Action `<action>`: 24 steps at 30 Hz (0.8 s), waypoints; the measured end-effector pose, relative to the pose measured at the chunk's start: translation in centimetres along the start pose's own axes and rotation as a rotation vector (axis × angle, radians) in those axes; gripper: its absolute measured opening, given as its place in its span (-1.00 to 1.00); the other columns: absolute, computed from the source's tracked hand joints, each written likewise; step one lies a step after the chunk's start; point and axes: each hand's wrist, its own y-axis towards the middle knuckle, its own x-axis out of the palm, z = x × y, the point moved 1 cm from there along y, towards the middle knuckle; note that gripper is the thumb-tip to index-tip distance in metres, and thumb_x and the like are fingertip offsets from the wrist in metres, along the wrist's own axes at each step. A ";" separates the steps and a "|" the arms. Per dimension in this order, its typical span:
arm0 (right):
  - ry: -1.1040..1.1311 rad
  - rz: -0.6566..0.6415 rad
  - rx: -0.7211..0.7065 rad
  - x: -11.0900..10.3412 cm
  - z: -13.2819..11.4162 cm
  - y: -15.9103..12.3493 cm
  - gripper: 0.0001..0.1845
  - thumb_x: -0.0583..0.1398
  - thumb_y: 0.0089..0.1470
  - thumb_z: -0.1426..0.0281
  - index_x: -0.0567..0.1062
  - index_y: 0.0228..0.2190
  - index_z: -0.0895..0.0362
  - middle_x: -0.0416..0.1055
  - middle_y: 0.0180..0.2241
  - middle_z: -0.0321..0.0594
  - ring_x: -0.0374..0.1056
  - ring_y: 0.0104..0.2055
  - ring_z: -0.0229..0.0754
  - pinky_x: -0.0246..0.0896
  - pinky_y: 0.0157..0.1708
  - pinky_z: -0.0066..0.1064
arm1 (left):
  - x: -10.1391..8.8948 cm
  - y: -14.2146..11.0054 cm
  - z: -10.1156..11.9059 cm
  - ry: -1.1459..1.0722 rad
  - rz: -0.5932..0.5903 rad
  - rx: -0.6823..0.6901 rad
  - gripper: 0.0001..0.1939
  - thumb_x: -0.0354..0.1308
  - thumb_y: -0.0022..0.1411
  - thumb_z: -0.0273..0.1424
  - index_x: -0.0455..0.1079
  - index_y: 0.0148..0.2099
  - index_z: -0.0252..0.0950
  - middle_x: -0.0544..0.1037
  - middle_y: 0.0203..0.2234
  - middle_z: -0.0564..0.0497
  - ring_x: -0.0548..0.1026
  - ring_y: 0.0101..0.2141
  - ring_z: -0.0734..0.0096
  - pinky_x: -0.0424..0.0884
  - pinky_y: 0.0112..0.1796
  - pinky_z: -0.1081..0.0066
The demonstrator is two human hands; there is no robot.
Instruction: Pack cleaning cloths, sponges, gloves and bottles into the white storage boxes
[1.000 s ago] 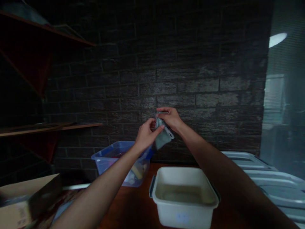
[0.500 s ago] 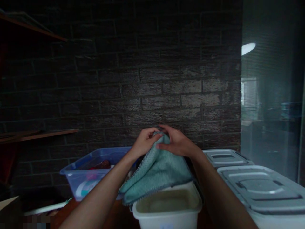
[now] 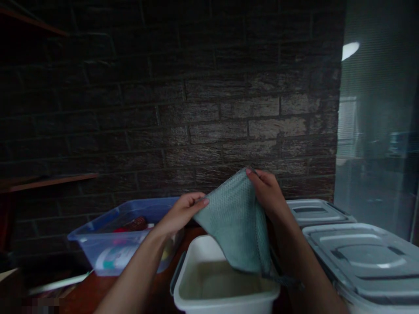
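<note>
We now hold the green cloth [image 3: 234, 226] by its upper edge, and it hangs above the open white tub [image 3: 225, 307]. Our left hand [image 3: 180, 213] pinches the edge between thumb and fingers; our right hand [image 3: 266, 192] grips the raised corner, thumb towards us. Half a second ago both hands were bunched together at the top of the cloth. Now they have moved apart, so the edge between them runs nearly straight, sloping up to the right. We judge that this leaves the cloth better spread and under control, though folds remain on its right side. We cannot tell whether its dark lower trim touches the tub's rim.

Left of the tub, the blue bin [image 3: 88, 250] holds a white bottle [image 3: 116, 257] and other items. To the right are boxes with grey lids [image 3: 360, 261]. Behind everything stands a dark brick wall [image 3: 209, 87].
</note>
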 end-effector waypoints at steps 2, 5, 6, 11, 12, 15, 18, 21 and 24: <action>-0.007 0.041 0.018 -0.5 0.9 0.1 -0.54 0.27 0.11 0.01 0.37 -0.56 0.10 0.15 -0.60 -0.39 0.02 -0.54 -0.28 -0.09 -0.54 -0.42 | -0.9 0.2 -0.4 -0.132 0.155 -0.015 -0.75 0.42 0.16 -0.20 0.59 -0.29 -0.29 0.60 -0.43 0.02 0.48 -0.44 0.42 0.36 -0.38 0.49; 0.015 0.051 0.045 -0.6 1.9 0.3 -0.59 0.29 0.08 0.04 0.40 -0.51 0.09 0.16 -0.61 -0.40 0.00 -0.56 -0.29 -0.12 -0.56 -0.41 | -1.8 0.4 -0.7 -0.253 0.331 0.011 -0.74 0.45 0.11 -0.18 0.57 -0.30 -0.26 0.60 -0.43 0.05 0.49 -0.45 0.46 0.40 -0.38 0.51; 0.031 0.051 0.046 -0.5 2.0 0.4 -0.59 0.28 0.09 0.04 0.39 -0.51 0.09 0.19 -0.60 -0.39 0.03 -0.56 -0.28 -0.09 -0.55 -0.41 | -1.9 0.5 -0.7 -0.270 0.364 0.024 -0.73 0.44 0.13 -0.15 0.57 -0.29 -0.25 0.61 -0.41 0.05 0.50 -0.44 0.46 0.42 -0.36 0.51; 0.134 0.106 0.012 -0.3 2.2 0.6 -0.56 0.25 0.13 0.02 0.37 -0.55 0.07 0.31 -0.54 -0.31 0.19 -0.49 -0.20 0.11 -0.47 -0.39 | -2.0 0.4 0.3 -0.345 0.453 0.041 -0.65 0.43 0.12 -0.11 0.58 -0.18 -0.26 0.66 -0.34 -0.03 0.56 -0.42 0.38 0.49 -0.35 0.44; 0.163 0.108 0.010 -0.3 2.1 0.6 -0.57 0.24 0.15 0.03 0.38 -0.54 0.07 0.31 -0.53 -0.30 0.19 -0.48 -0.20 0.13 -0.45 -0.38 | -2.0 0.3 0.7 -0.331 0.464 0.048 -0.63 0.42 0.13 -0.09 0.58 -0.17 -0.27 0.66 -0.35 -0.03 0.56 -0.42 0.35 0.49 -0.37 0.43; 0.233 0.101 0.000 -0.3 1.9 0.5 -0.57 0.22 0.22 0.06 0.37 -0.54 0.08 0.27 -0.53 -0.30 0.15 -0.48 -0.23 0.13 -0.42 -0.38 | -2.3 0.3 1.3 -0.216 0.505 0.101 -0.59 0.35 0.18 -0.01 0.57 -0.18 -0.27 0.64 -0.40 -0.04 0.57 -0.41 0.27 0.47 -0.41 0.39; 0.150 0.160 -0.055 -0.4 1.5 0.3 -0.50 0.21 0.25 0.08 0.28 -0.59 0.09 0.11 -0.56 -0.35 0.04 -0.51 -0.27 0.01 -0.48 -0.40 | -2.7 0.4 0.9 -0.078 0.577 0.205 -0.63 0.31 0.23 -0.02 0.56 -0.27 -0.25 0.61 -0.44 0.01 0.54 -0.43 0.31 0.44 -0.41 0.41; -0.027 0.219 -0.104 -0.6 1.1 0.0 -0.44 0.21 0.26 0.06 0.19 -0.62 0.09 -0.04 -0.58 -0.37 -0.07 -0.53 -0.29 -0.13 -0.54 -0.40 | -3.3 0.3 0.3 -0.008 0.645 0.262 -0.66 0.32 0.24 -0.08 0.54 -0.38 -0.25 0.56 -0.50 0.06 0.45 -0.50 0.41 0.37 -0.45 0.44; -0.137 0.209 -0.120 -0.7 0.9 -0.1 -0.41 0.19 0.27 0.03 0.18 -0.63 0.09 -0.07 -0.59 -0.37 -0.11 -0.54 -0.30 -0.19 -0.57 -0.38 | -3.8 0.0 0.3 0.005 0.658 0.283 -0.63 0.31 0.24 -0.06 0.52 -0.41 -0.26 0.51 -0.54 0.07 0.40 -0.53 0.44 0.31 -0.49 0.45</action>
